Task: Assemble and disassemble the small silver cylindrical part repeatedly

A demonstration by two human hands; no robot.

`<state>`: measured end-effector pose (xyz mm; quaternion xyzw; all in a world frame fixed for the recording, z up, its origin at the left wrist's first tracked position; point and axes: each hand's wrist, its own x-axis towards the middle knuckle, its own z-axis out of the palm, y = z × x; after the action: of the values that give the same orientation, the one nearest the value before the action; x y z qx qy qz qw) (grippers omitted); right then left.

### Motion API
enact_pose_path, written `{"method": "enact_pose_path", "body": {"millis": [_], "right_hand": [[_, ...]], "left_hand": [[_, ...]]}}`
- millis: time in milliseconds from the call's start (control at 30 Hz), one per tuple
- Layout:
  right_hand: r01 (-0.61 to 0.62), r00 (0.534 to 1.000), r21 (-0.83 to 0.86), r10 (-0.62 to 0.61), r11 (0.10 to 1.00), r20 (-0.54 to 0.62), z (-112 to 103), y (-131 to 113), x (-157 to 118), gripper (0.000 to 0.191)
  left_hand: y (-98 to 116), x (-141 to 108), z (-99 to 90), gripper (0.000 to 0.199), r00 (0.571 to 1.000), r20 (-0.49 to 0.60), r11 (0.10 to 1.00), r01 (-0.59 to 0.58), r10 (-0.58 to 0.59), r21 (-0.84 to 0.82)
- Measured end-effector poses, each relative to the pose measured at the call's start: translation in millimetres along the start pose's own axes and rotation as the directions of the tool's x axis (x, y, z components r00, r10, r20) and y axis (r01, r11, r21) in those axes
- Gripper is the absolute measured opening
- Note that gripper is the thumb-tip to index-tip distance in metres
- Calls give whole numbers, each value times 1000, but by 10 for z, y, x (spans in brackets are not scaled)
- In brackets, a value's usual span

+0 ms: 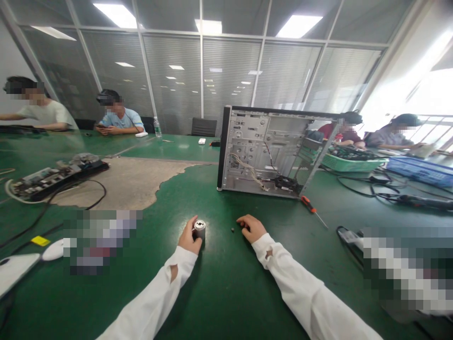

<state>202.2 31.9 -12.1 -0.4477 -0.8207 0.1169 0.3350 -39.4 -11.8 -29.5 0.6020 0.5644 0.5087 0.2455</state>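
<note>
Left hand (189, 238): closed around the side of a short, silver metal cylinder (200, 231) with holes in its flat top, thumb nearer the wearer, fingers beyond; the side grip probably steadies it and leaves the top uncovered.
Cylinder position: upright, just to the right of the left palm, over the glossy green desk (219, 288); whether its base touches is hard to tell.
Right hand (255, 229): loosely curled low over the desk, thumb and index finger narrowly apart; whether the palm hides anything, I cannot tell.
Tiny dark piece (232, 230): loose on the desk, just left of the right fingertips and apart from them, perhaps kept there for easy reach.
Open grey metal computer case with a black front edge (255, 137): standing beyond the right hand, open side toward the wearer, which likely gives access to the black fan (286, 183) inside.
Orange-and-black screwdriver (309, 205): lying right of and beyond the right hand, handle beside the case's lower corner, seemingly laid aside within reach.
</note>
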Motion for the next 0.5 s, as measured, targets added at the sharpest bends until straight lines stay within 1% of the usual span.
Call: {"method": "enact_pose_path", "body": {"millis": [167,300,400,500], "right_hand": [[22,1000,-29,-22,999,10,28,-9,-5,35],[39,999,-35,-40,999,-8,27,-13,-2,34],[44,998,-31,-46,999,-48,2,-51,-5,35],[56,992,-8,-56,998,-110,-30,-194,-43,35]], "left_hand": [[21,-3,0,65,1000,-23,1000,3,-3,-15],[22,-1,6,64,999,-23,999,31,-32,-31],[28,7,5,65,998,-26,997,50,-52,-61],[66,14,-12,63,996,-41,991,74,-79,-110]]}}
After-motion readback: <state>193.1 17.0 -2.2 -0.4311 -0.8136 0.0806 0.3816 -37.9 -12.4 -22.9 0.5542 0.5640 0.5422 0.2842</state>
